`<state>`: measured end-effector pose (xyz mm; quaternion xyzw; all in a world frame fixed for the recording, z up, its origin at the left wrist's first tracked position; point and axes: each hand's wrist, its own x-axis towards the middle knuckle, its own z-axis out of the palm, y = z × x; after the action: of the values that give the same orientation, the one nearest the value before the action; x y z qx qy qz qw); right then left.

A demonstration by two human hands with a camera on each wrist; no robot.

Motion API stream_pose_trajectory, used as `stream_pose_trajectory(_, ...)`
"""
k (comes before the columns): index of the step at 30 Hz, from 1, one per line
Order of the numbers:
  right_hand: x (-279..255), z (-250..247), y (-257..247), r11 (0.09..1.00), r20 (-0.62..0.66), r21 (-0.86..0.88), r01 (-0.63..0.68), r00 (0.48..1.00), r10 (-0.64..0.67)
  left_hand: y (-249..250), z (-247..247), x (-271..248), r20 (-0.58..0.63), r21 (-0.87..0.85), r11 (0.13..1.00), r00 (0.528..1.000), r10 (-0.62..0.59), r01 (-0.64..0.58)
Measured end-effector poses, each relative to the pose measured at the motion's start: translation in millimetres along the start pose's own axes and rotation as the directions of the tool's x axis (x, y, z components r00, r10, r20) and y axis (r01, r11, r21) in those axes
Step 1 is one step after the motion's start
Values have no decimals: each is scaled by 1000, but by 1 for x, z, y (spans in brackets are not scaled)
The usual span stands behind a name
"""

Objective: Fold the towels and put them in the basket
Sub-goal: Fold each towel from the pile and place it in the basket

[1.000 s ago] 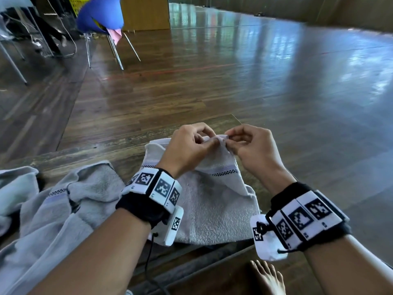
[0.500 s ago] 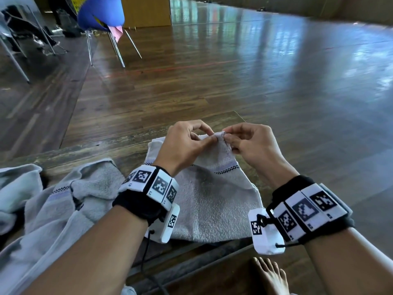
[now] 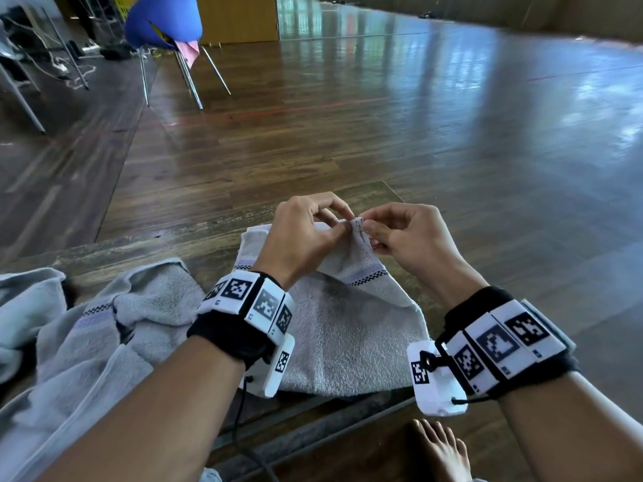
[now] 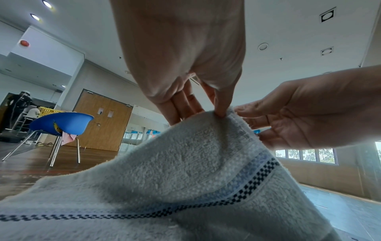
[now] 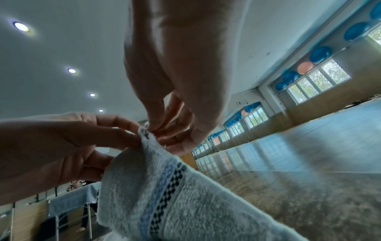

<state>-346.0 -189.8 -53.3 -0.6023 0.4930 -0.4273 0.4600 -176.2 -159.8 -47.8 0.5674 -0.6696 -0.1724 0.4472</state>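
Looking down from the head view, you have the grey towel [image 3: 351, 328] lying on the wooden table [image 3: 195, 231], its near part flat and its far end raised to a peak between your hands. Your left hand [image 3: 306, 234] and right hand [image 3: 407, 238] sit just beside each other, each pinching that raised corner with thumb and curled fingertips. The towel's long axis runs away from you, from the near table edge toward the peak, and the checked stripe [image 3: 368, 280] crosses it near the far end. To your left a heap of unfolded towels [image 3: 87, 328] waits, and no basket shows in any view, so you are, as far as can be judged, early in the task: this towel is mid-fold and nothing is seen stowed. From the left wrist view, your left hand [image 4: 183, 65] nips the towel [image 4: 164, 187] at its top edge with a fingertip pressed into the pile, and your right hand [image 4: 305, 114] closes on the same hem from the other side; the cloth slopes up to that point. From the right wrist view, the right hand [image 5: 175, 81] pinches the corner of the towel [image 5: 164, 195] between thumb and fingers, the left hand [image 5: 68, 146] gripping beside it, and the stripe [image 5: 163, 187] runs down the hanging cloth.
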Motion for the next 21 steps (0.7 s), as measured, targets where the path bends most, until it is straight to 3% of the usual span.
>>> stream_pose_trajectory(4,-1,1,-1,1000,20,18,13,1000,-14,1,3,0,-18,-14,1000,1000,-8,8)
stream_pose_trajectory(11,0,-3,2,1000,19,17,3,1000,-3,1,4,0,60,-79,997,998,11,-6)
stream_pose_trajectory(21,4,-6,5,1000,40,9,11,999,-11,-1,2,3,55,0,1000,998,15,-15)
